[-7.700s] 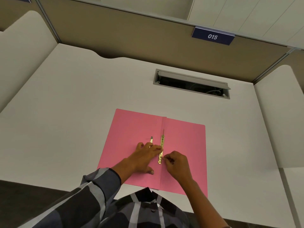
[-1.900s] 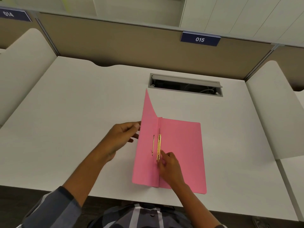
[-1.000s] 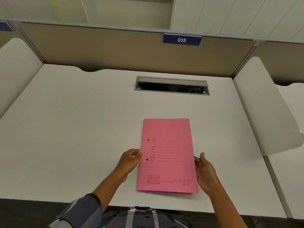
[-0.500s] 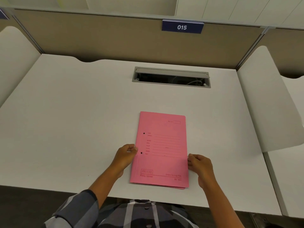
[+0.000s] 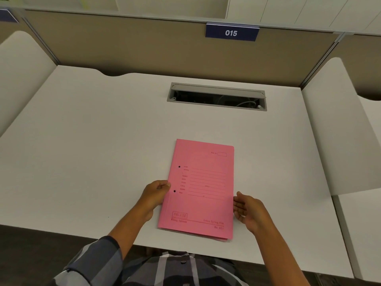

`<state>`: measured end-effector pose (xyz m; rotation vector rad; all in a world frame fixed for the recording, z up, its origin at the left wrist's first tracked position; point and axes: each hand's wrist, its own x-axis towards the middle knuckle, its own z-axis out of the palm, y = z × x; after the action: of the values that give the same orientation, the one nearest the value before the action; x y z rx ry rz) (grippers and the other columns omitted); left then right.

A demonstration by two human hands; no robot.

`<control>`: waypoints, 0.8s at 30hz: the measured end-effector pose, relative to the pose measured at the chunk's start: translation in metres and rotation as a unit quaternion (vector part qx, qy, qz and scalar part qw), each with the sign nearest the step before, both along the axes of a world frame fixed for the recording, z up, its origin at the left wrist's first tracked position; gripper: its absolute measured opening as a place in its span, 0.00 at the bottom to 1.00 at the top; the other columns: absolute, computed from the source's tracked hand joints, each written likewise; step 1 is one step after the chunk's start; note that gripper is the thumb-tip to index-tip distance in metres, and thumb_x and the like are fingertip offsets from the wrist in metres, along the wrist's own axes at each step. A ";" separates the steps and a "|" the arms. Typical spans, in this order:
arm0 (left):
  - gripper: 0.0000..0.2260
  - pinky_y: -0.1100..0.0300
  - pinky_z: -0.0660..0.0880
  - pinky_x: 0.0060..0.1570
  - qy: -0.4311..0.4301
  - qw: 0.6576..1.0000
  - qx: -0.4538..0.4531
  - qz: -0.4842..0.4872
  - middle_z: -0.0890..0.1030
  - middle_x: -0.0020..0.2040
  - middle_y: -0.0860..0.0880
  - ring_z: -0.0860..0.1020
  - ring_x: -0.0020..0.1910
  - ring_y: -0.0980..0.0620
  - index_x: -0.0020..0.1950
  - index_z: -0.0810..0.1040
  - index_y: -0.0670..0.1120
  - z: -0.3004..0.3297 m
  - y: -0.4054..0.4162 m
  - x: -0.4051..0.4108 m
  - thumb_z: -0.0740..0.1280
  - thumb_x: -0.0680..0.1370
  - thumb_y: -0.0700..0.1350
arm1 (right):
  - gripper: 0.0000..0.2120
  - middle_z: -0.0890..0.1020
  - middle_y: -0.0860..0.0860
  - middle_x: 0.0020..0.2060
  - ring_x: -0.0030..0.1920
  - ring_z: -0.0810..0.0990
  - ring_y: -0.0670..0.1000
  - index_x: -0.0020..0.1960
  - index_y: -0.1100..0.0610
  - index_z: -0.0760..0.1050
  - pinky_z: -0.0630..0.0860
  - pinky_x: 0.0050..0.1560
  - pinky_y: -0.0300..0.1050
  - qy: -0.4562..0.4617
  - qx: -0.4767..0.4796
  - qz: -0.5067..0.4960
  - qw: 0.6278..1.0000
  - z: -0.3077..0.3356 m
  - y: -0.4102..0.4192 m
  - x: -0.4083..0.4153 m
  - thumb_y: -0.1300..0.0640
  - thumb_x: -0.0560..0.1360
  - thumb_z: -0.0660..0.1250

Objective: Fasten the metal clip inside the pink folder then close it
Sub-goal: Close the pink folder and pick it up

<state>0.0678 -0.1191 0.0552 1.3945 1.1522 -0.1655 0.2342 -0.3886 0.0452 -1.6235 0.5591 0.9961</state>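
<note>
Your pink folder [image 5: 203, 188] lies closed (clip hidden); left hand [image 5: 155, 194] pinches its spine edge, right hand [image 5: 246, 208] open beside it: just let go.

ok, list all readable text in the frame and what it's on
"015": white digits on the blue nameplate on the partition.
"DELUXE": boxed stamp at the lower left of the pink folder cover; soft, likely reading.
Folder top-right field, form lines, bottom captions: too blurred to read.
Second blue plate at the far left: cut off, nothing readable.
</note>
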 end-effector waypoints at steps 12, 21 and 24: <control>0.14 0.48 0.82 0.58 -0.025 0.998 0.011 0.059 0.85 0.61 0.47 0.83 0.60 0.45 0.68 0.80 0.47 0.001 0.007 -0.003 0.67 0.83 0.39 | 0.15 0.89 0.53 0.44 0.47 0.83 0.55 0.47 0.52 0.86 0.79 0.48 0.50 -0.066 0.007 0.075 0.995 0.005 0.009 -0.025 0.59 0.83 0.61; 0.14 0.54 0.80 0.45 -0.071 0.994 0.019 0.084 0.84 0.59 0.49 0.83 0.56 0.47 0.65 0.82 0.50 0.009 0.029 -0.017 0.73 0.80 0.40 | 0.13 0.89 0.46 0.51 0.53 0.87 0.50 0.55 0.44 0.84 0.83 0.48 0.48 -0.097 0.073 0.069 0.990 0.026 0.036 -0.041 0.56 0.84 0.61; 0.12 0.52 0.82 0.44 -0.091 0.991 0.024 0.099 0.85 0.58 0.50 0.84 0.54 0.47 0.60 0.82 0.55 0.021 0.050 -0.023 0.73 0.80 0.41 | 0.17 0.88 0.46 0.52 0.52 0.87 0.49 0.56 0.43 0.84 0.83 0.46 0.46 -0.106 0.093 0.084 0.986 0.037 0.056 -0.047 0.60 0.84 0.60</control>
<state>0.0450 -0.0689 0.0759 1.2994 1.1395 0.1294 0.1877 -0.3329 0.0826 -1.6029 0.1821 0.9526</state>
